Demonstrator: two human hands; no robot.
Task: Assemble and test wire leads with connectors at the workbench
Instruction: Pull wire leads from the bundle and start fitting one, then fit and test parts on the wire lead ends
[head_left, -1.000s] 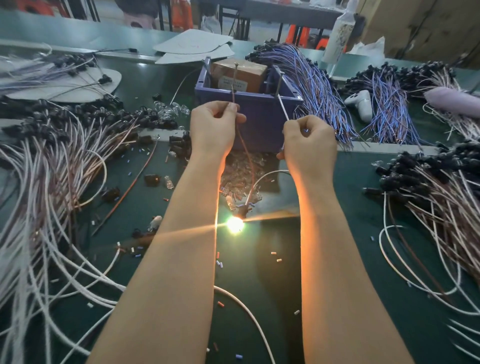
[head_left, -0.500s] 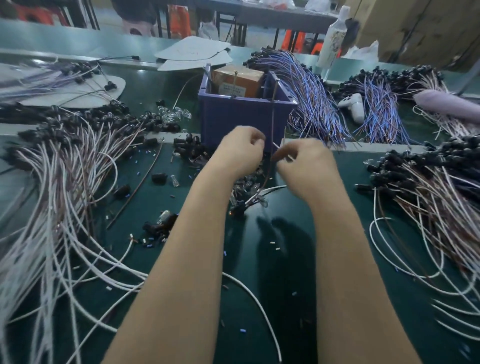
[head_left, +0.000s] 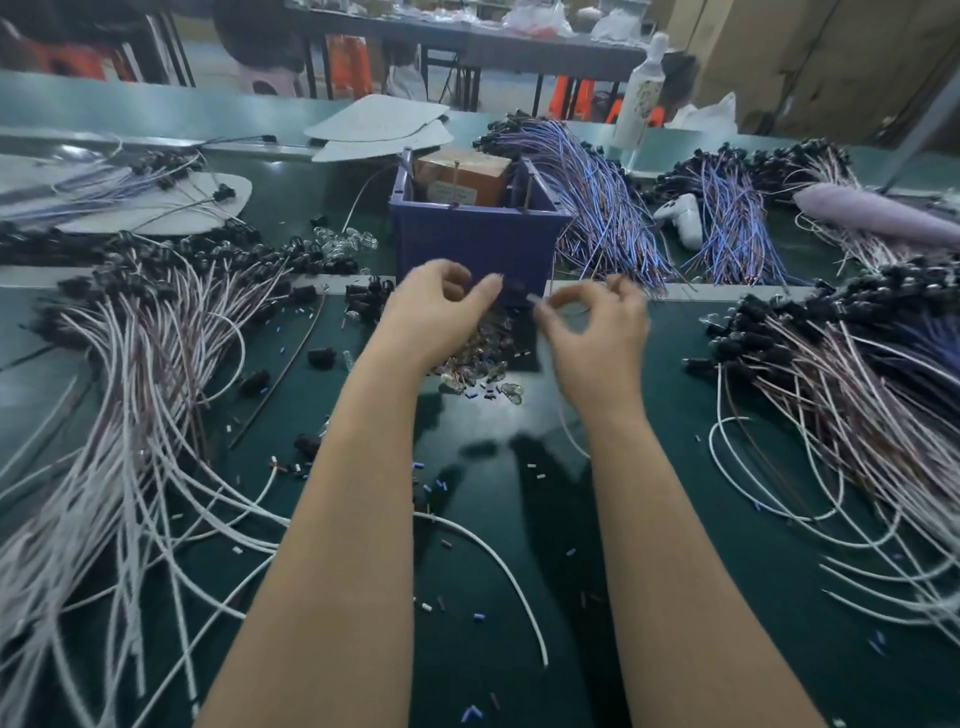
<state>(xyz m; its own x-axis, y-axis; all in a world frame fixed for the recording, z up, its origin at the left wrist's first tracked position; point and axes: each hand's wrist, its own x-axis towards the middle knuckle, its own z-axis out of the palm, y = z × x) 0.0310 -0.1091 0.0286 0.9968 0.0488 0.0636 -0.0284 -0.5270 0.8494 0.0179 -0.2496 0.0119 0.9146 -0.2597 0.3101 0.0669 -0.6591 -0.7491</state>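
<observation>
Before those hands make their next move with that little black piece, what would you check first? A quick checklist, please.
1. Black connector gripped at the left hand thumb tip: ok.
2. What the right hand pinches: cannot tell, it is blurred.
3. Clear bulbs piled close under the hands: ok.
4. Upright metal rods in the blue bin free to reach: ok.
5. Green mat free of scraps: not ok, wire offcuts lie scattered.

Factory assembly workshop, green workbench (head_left: 519, 519) heaped with wire bundles (head_left: 156, 374), parts bin (head_left: 467, 244)
</observation>
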